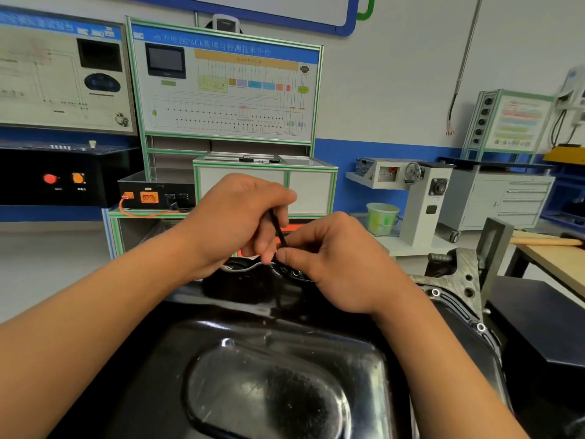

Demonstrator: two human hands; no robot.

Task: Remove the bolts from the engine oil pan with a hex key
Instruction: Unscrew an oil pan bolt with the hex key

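Both hands on a hex key at the far edge of the oil pan

The left hand (235, 217) and right hand (335, 264) both pinch the thin black hex key (278, 229), tilted, its lower end hidden between the fingers at the far rim of the glossy black oil pan (269, 375).

Two hands (240, 217) (335, 264), one hex key (278, 231), one oil pan (269, 375).

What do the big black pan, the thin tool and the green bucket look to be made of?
Pan: probably painted pressed steel; glossy black with sharp highlights.
Hex key: likely dark steel; thin, matte black, held by both hands.
Bucket: seemingly plastic; pale green, slightly translucent, thin wire handle.
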